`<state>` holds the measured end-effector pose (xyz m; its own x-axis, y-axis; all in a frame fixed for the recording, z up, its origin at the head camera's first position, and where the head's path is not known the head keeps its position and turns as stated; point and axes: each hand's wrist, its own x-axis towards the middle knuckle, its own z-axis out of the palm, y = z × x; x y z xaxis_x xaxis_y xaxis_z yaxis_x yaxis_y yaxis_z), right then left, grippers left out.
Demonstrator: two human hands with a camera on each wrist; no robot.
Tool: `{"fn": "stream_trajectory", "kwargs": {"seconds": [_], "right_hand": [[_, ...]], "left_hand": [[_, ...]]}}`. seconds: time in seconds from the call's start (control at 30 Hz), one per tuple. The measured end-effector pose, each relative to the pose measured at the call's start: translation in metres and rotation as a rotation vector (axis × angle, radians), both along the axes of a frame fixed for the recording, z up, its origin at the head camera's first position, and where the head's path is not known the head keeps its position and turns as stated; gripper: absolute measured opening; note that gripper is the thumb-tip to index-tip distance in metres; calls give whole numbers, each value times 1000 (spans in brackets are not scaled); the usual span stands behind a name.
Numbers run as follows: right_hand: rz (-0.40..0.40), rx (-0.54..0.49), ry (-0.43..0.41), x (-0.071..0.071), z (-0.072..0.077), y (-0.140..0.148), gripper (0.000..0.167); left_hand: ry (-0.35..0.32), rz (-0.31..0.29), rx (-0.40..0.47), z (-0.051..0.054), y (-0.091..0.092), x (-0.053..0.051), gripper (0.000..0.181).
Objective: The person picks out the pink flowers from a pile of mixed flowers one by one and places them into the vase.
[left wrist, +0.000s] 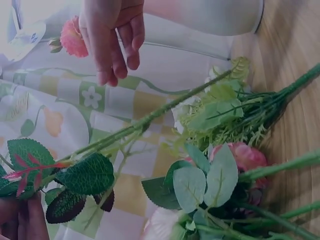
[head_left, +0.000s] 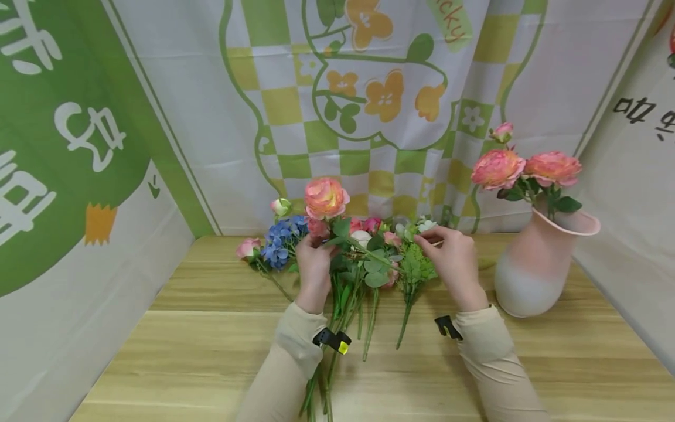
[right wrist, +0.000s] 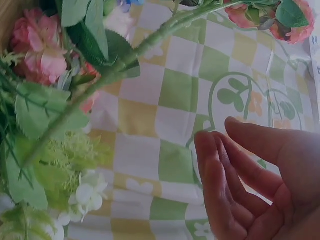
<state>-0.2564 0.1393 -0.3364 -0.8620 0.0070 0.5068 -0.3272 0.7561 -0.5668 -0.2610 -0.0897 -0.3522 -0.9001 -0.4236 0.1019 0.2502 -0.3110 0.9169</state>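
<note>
Left hand [head_left: 313, 266] grips a rose [head_left: 325, 198]; right hand [head_left: 457, 261] holds nothing

The rose, orange-pink, stands near the centre of the head view; the left hand's fingers are curled around it just below the bloom, partly hidden by leaves [left wrist: 85, 172] at the lower left of the left wrist view; its bare stem [left wrist: 165, 108] slants from there towards the upper right of that view. The right hand is at centre right of the head view, near a green sprig [head_left: 416, 264]; its fingers are loosely bent, thumb and fingertips a little apart, with nothing between them.

Below and around the left hand, at the middle of the head view, more flowers lie on the wooden table [head_left: 211, 351]; a blue flower [head_left: 283, 239] is just left of the hand, and a pale pink bud [head_left: 248, 248] is farther left; the sprig lies to the right of the heap.

A pink and white vase [head_left: 532, 287] stands upright at the right of the head view; pink blooms [head_left: 497, 169] and a small bud [head_left: 503, 132] rise from its mouth; a checked curtain [head_left: 290, 105] hangs at the top; beige sleeves [head_left: 279, 375] enter from the bottom, with black straps [head_left: 327, 337] at the wrists.
</note>
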Motion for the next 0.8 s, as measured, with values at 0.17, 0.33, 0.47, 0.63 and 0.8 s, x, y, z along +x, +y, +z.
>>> {"fn": "stream_trajectory", "kwargs": {"seconds": [0.17, 0.33, 0.47, 0.63, 0.8], "right_hand": [[75, -31, 17, 0, 3, -11, 18], [131, -43, 46, 0, 4, -24, 23], [164, -65, 58, 2, 6, -34, 23], [198, -85, 118, 6, 13, -44, 16], [259, -96, 131, 11, 15, -54, 13]], "left_hand": [[8, 5, 43, 1, -2, 3, 28], [19, 1, 69, 3, -3, 7, 29], [7, -4, 68, 8, -4, 10, 28], [5, 2, 93, 13, -2, 11, 27], [10, 13, 123, 16, 0, 11, 25]]}}
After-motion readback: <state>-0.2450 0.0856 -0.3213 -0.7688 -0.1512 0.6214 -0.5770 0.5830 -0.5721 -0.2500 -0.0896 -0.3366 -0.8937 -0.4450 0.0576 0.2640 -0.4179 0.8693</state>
